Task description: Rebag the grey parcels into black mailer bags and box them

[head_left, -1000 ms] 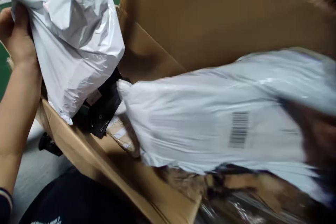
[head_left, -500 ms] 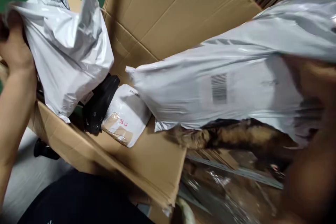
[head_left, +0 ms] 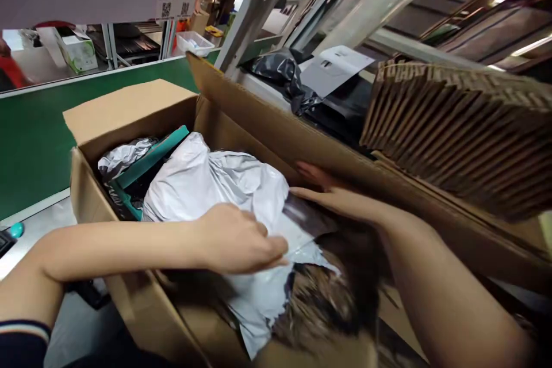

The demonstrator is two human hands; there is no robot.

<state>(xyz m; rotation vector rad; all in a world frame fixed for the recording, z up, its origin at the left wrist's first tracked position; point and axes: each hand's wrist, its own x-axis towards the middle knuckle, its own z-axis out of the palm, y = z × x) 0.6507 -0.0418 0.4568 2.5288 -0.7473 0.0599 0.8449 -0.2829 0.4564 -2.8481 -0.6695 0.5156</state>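
Handling the ragged-edged white bag point(head_left: 259, 302) in the carton point(head_left: 133, 305) seemed the step in hand. The curled left hand point(head_left: 244, 238) was over it, grip unclear; at two o'clock from there, the right hand point(head_left: 332, 192) had fingers outstretched. The next move seemingly called for sparing that edge.

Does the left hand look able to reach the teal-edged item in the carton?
Probably yes: nothing covers the upper edge of the teal-edged item, just past the white plastic mailer under the left hand.
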